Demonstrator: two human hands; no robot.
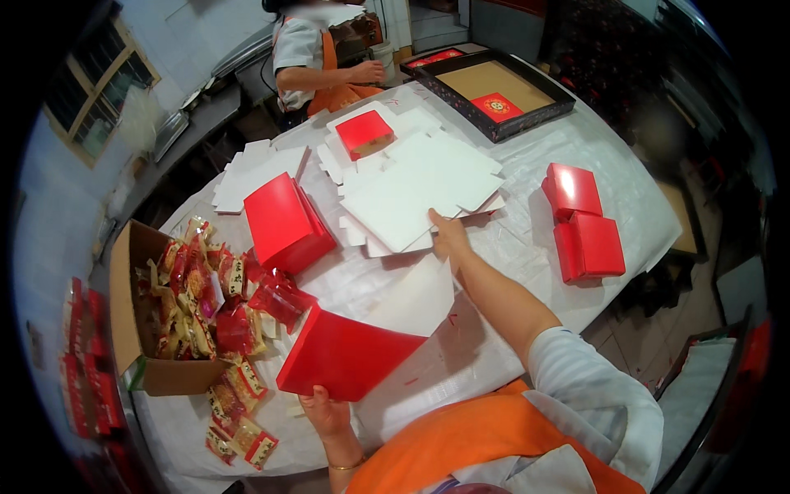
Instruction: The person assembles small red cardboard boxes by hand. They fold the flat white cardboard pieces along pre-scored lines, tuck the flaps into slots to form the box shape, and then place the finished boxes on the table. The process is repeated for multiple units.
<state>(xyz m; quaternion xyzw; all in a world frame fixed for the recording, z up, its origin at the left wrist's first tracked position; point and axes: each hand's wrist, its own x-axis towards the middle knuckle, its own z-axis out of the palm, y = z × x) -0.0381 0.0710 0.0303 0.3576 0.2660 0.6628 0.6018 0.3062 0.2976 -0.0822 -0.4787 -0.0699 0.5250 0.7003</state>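
My left hand (327, 413) is closed on the lower corner of a large red box (350, 354), held tilted with its white inner side (415, 300) facing up and right. My right arm reaches forward across the table. At its end my right hand (448, 236) pinches the near edge of a flat white cardboard blank (420, 185) on a loose pile; the fingers under the edge are partly hidden. Left of the pile stand red boxes (284, 222) close together. Beyond it, a small red box (364, 132) shows a brown side.
A cardboard carton (127, 309) of wrapped snacks (197, 284) stands at left, with several packets (239, 412) spilled beside it. Red boxes (588, 239) sit at right. A dark tray (502, 95) lies at the far edge, near a co-worker in an orange apron (329, 53).
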